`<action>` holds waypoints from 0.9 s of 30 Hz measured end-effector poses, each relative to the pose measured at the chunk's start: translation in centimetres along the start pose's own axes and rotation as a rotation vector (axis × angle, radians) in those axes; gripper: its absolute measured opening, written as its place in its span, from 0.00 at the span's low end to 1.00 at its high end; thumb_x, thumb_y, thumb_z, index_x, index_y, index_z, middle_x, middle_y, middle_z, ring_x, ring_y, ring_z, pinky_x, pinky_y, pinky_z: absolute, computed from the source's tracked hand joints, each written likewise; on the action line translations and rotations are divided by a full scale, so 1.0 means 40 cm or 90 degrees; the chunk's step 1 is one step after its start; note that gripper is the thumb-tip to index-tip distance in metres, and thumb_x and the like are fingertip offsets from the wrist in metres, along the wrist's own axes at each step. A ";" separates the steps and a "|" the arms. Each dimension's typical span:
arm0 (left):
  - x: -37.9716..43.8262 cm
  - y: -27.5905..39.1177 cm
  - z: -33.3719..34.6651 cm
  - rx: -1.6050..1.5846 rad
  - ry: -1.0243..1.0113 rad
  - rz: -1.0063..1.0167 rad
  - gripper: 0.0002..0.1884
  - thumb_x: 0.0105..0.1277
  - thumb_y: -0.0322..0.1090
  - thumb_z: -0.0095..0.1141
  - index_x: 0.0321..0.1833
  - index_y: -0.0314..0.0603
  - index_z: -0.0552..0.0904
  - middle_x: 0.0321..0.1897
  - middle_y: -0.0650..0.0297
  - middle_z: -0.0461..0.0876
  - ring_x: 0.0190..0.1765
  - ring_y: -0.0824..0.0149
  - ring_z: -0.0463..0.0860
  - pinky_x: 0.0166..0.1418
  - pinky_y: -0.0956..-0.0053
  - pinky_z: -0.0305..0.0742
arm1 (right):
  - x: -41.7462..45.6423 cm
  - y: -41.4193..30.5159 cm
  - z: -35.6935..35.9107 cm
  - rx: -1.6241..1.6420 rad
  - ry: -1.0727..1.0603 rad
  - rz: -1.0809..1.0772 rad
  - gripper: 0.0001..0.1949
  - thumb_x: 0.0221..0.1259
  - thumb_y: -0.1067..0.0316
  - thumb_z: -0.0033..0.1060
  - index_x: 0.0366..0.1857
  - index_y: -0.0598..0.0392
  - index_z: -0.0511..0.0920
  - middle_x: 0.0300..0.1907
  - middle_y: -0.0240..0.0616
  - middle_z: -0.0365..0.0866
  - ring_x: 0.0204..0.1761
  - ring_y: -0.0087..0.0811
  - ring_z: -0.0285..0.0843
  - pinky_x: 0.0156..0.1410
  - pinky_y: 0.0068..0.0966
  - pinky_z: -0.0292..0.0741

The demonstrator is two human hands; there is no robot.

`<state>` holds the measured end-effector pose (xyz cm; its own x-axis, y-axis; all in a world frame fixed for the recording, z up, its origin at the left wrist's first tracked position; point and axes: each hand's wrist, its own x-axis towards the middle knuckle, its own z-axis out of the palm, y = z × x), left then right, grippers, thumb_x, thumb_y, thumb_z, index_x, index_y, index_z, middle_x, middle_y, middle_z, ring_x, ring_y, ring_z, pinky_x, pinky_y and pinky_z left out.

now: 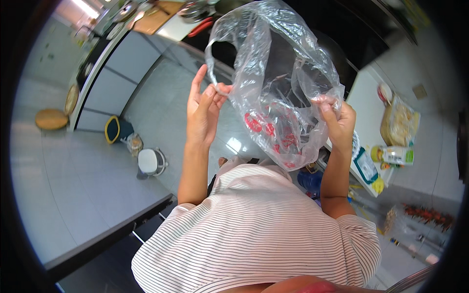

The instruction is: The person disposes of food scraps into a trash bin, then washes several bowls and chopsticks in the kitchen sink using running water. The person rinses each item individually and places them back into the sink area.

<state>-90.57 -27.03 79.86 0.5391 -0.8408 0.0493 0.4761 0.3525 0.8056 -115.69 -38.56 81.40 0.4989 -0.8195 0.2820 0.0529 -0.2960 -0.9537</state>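
A clear plastic carrier bag (253, 69) with red printing hangs spread between my two hands, in front of my chest. My left hand (207, 106) pinches one handle loop between thumb and fingers, its index finger pointing up. On the other side, my right hand (336, 119) is closed on the bag's gathered edge. The bag's mouth gapes towards the top of the view. Through the thin film dark surfaces show; whether anything lies inside I cannot tell.
Beyond the bag is a dark cooktop (362, 33). A white counter (366, 95) with packages runs along the right. Red-handled cookware (200, 27) and a wooden board (157, 18) lie at the upper left. A bin (119, 130) and a white stool (148, 161) stand on the floor.
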 end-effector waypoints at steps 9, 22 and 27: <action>-0.038 0.384 -0.523 0.123 0.292 0.173 0.13 0.71 0.36 0.47 0.46 0.31 0.76 0.15 0.74 0.59 0.19 0.81 0.58 0.23 0.84 0.54 | 0.231 0.021 0.585 -0.174 -0.061 -0.070 0.09 0.62 0.70 0.53 0.40 0.60 0.81 0.24 0.28 0.79 0.27 0.14 0.67 0.33 0.14 0.65; -0.103 0.528 -0.997 0.778 0.761 0.620 0.12 0.70 0.34 0.45 0.38 0.30 0.78 0.20 0.59 0.76 0.22 0.71 0.72 0.23 0.74 0.59 | 0.495 0.140 1.326 -0.042 -0.106 -0.664 0.15 0.50 0.76 0.58 0.44 0.61 0.79 0.37 0.44 0.83 0.36 0.41 0.81 0.42 0.29 0.77; -0.034 0.228 -1.436 0.845 0.562 -0.013 0.17 0.71 0.41 0.45 0.37 0.32 0.79 0.22 0.54 0.80 0.20 0.64 0.77 0.24 0.63 0.66 | 0.524 0.597 1.584 -0.489 -0.726 -0.263 0.11 0.54 0.69 0.50 0.41 0.52 0.80 0.39 0.52 0.80 0.44 0.51 0.78 0.46 0.45 0.74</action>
<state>-47.05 0.93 53.22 0.9806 -0.1828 0.0705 -0.1736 -0.6443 0.7448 -49.15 -31.70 57.92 0.9912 0.1140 -0.0666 0.0745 -0.8993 -0.4309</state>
